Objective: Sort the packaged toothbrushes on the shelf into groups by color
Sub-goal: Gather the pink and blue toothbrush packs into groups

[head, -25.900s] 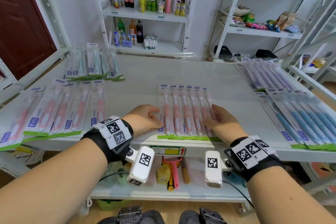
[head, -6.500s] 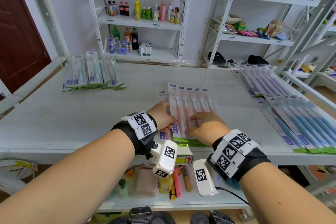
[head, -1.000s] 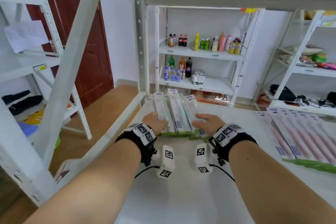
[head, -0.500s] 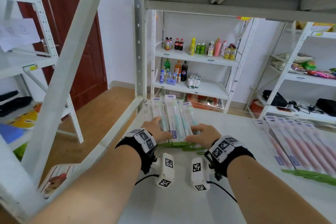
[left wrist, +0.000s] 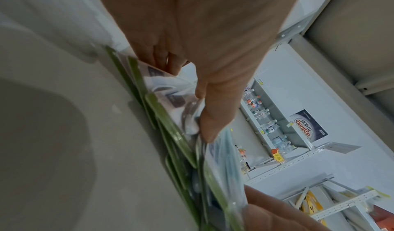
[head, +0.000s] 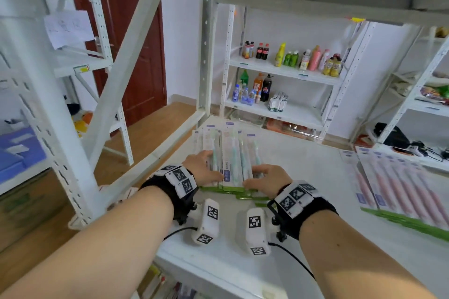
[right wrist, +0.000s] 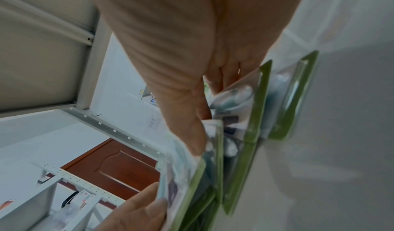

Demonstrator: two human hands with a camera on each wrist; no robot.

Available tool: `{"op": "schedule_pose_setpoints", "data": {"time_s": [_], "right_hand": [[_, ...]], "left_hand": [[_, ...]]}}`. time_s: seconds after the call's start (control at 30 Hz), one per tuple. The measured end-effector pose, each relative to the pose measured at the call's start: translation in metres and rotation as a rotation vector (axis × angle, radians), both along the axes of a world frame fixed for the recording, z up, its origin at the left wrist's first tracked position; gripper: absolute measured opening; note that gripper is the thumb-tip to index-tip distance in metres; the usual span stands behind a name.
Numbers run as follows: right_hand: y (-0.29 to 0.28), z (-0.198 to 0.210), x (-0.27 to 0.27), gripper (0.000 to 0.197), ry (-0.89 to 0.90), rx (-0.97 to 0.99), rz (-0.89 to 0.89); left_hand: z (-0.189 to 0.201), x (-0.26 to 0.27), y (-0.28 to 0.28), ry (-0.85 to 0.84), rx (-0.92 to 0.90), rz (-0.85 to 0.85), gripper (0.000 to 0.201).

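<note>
Fingers [head: 213,172] curled round the green packs [head: 230,158] — left hand [head: 202,167], right hand [head: 268,181], pinching both sides. Best squeezed evenly, edges squared — no slipping.

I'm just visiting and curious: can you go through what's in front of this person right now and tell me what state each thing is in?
Green toothbrush packs: bunched in an uneven, overlapping stack on the shelf, squeezed from both sides.
Left hand: fingers curled on the stack's left edge.
Right hand: fingers curled on the stack's right edge.
Pink toothbrush packs: lying flat in a neat overlapping row, untouched.
Door: closed.
</note>
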State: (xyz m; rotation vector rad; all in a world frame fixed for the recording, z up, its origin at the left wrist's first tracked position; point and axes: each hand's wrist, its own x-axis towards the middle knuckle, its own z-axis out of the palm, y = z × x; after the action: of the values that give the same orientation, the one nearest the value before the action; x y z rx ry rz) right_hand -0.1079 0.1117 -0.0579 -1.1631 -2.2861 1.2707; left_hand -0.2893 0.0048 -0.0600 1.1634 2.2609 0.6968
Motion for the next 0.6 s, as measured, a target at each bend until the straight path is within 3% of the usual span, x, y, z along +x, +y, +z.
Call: {"op": "schedule_pose_setpoints", "data": {"time_s": [0.6], "right_hand": [[-0.094,0.008,0.042,0.048,-0.022,-0.012,0.004]], "left_hand": [[0.005,0.035,-0.102,-0.012,-0.014,-0.057,0.085]]}}
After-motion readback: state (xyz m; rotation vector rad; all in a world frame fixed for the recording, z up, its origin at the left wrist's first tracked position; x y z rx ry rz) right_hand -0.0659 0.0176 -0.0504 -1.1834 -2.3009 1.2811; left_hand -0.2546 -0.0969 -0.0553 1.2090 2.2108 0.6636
